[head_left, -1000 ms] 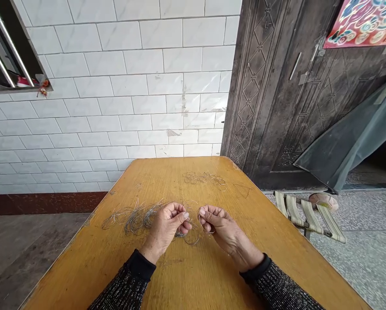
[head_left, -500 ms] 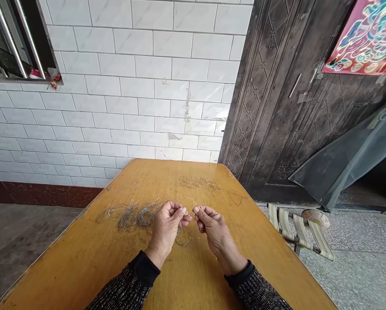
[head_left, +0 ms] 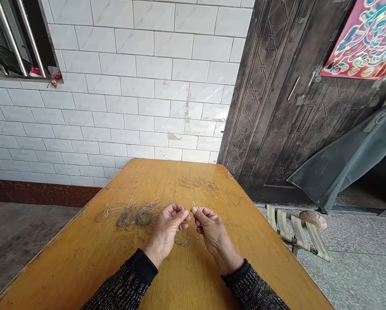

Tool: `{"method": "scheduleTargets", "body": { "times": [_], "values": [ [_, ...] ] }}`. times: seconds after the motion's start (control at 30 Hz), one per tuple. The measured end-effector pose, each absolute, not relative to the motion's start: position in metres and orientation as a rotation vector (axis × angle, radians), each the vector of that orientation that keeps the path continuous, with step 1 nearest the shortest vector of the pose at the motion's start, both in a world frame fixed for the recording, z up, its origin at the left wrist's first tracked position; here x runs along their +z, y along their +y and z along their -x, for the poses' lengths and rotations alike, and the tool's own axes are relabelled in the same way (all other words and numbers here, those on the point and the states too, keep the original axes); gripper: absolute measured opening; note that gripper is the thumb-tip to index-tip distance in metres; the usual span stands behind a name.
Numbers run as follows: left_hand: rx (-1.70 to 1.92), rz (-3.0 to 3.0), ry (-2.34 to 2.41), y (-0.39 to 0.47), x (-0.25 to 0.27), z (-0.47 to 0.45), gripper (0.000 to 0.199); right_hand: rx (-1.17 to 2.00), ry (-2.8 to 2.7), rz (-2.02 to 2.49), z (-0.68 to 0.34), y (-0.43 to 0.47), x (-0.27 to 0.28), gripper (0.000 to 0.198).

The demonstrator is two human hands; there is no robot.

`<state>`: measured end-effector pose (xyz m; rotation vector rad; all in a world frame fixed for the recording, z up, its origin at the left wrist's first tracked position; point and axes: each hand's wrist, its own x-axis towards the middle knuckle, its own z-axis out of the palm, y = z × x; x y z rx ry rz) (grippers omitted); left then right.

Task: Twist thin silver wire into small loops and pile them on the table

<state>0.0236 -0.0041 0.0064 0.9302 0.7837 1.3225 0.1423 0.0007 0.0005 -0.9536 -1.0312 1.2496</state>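
My left hand (head_left: pixel 167 224) and my right hand (head_left: pixel 211 228) face each other over the middle of the table, fingertips almost touching. Both pinch a thin wire (head_left: pixel 192 201), whose free end sticks up above the right fingertips. Most of the wire is hidden by the fingers. Below the left fingers a loop of wire (head_left: pixel 181 242) hangs or lies by the table top; I cannot tell which. Just left of my left hand lie a grey wire coil (head_left: pixel 144 216) and a looser tangle of wire (head_left: pixel 125 215).
The wooden table (head_left: pixel 167 280) reaches toward a white tiled wall (head_left: pixel 137 107). Linked wire rings (head_left: pixel 197 182) lie near its far end, with a bent wire piece (head_left: pixel 235 198) to their right. A strap-seated stool (head_left: pixel 297 230) stands right of the table, by a dark door (head_left: pixel 270 129).
Both hands have shifted very slightly left. The wire's free end now stands a little more upright above the right fingertips. The pinch of both hands is kept.
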Motion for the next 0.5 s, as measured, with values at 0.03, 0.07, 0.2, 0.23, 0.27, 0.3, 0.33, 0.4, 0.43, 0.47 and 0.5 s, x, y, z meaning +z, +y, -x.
{"method": "scheduleTargets", "body": {
  "times": [0.03,0.07,0.2,0.23,0.27,0.3,0.33,0.4,0.43,0.47,0.5],
  "values": [
    [1.306,-0.955,0.778,-0.0043,0.0056,-0.0240,0.028,1.253,-1.026,0.948,-0.1420,0.0003,0.0004,0.033],
    [1.288,-0.976,0.770,-0.0044,0.0048,-0.0245,0.027,1.259,-1.023,0.942,-0.1415,-0.0001,0.0003,0.033],
    [1.292,-0.970,0.775,-0.0036,0.0027,-0.0250,0.026,1.303,-1.011,0.936,-0.1400,-0.0032,0.0018,0.030],
    [1.317,-0.951,0.796,-0.0029,0.0027,-0.0245,0.026,1.316,-1.006,0.931,-0.1399,-0.0041,0.0027,0.029],
    [1.345,-0.932,0.817,-0.0020,0.0028,-0.0238,0.027,1.328,-1.001,0.926,-0.1398,-0.0050,0.0038,0.031],
    [1.371,-0.915,0.834,-0.0011,0.0030,-0.0230,0.027,1.339,-1.001,0.920,-0.1397,-0.0057,0.0048,0.033],
    [1.392,-0.902,0.842,-0.0001,0.0031,-0.0221,0.027,1.346,-1.005,0.918,-0.1397,-0.0063,0.0056,0.036],
    [1.421,-0.883,0.832,0.0018,0.0030,-0.0203,0.027,1.342,-1.029,0.931,-0.1397,-0.0065,0.0061,0.034],
    [1.426,-0.879,0.824,0.0026,0.0027,-0.0195,0.027,1.331,-1.046,0.940,-0.1398,-0.0062,0.0058,0.031],
    [1.426,-0.877,0.816,0.0031,0.0024,-0.0189,0.027,1.314,-1.060,0.949,-0.1399,-0.0057,0.0052,0.030],
    [1.421,-0.875,0.810,0.0035,0.0021,-0.0185,0.028,1.295,-1.072,0.956,-0.1402,-0.0051,0.0044,0.031]
  ]
}}
